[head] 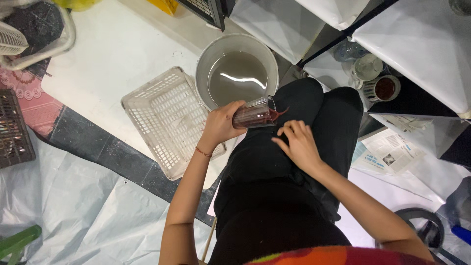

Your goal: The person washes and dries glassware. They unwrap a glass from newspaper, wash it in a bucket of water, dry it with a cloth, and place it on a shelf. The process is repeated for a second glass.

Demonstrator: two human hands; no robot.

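Floor covered w/ white sheeting, person seated, black-trousered knees between a round metal bucket (237, 68) of murky water and white panels at right. Left hand (221, 125) wrapped around a glass tumbler (254, 116) tipped sideways, dark red liquid at its mouth, just past the bucket's near rim. Right hand (298, 145) holds nothing, fingers loosely bent on thigh; white plastic basket (164, 118) touches bucket, open floor beyond it.
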